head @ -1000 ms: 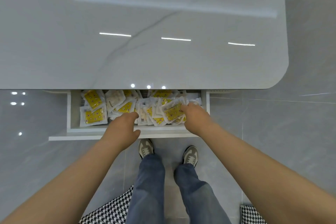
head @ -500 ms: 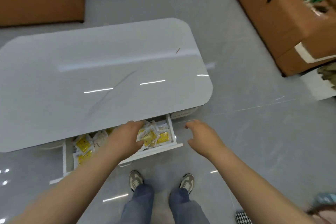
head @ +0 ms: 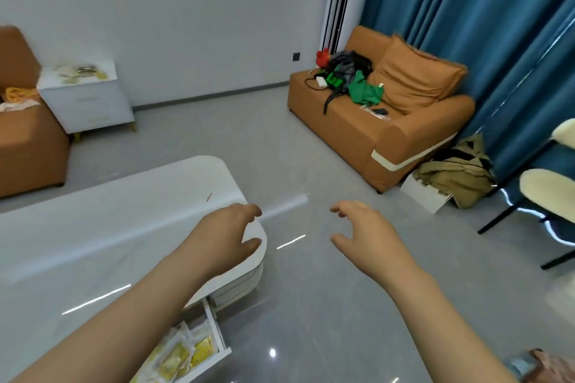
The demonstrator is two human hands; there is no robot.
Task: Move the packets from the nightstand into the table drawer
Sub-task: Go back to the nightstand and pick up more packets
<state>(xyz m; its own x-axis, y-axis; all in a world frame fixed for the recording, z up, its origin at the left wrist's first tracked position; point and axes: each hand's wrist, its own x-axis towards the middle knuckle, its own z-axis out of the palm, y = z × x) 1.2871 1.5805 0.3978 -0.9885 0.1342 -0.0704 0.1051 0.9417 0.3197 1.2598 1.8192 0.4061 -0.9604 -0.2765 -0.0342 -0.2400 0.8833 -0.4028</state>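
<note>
Nearest to me, under the table's near edge, the table drawer (head: 215, 326) is pulled out. Yellow packets (head: 182, 357) lie heaped in its right end, against the white side wall.

My 2 bare forearms reach forward above it. My left hand (head: 227, 239) hovers over the right-hand corner of the white table (head: 93, 227), fingers loosely spread and slightly bent, holding nothing. My right hand (head: 367, 236) hangs over the grey floor (head: 311, 305) just past the table's right end, fingers apart and gently curved, also empty. The 2 hands are apart and level with each other. A thin reddish sliver (head: 209, 196) lies on the tabletop near its far right corner.

Farther off on the left, the white nightstand (head: 90, 102) stands against the wall, beside an orange upholstered piece (head: 28, 149). More packets (head: 77, 73) are scattered across its top; they are too blurred to count.

On the far right sits an orange sofa (head: 389, 134) with a green garment (head: 365, 92) and dark straps piled on its seat. Blue curtains (head: 466, 25) hang behind it.
</note>
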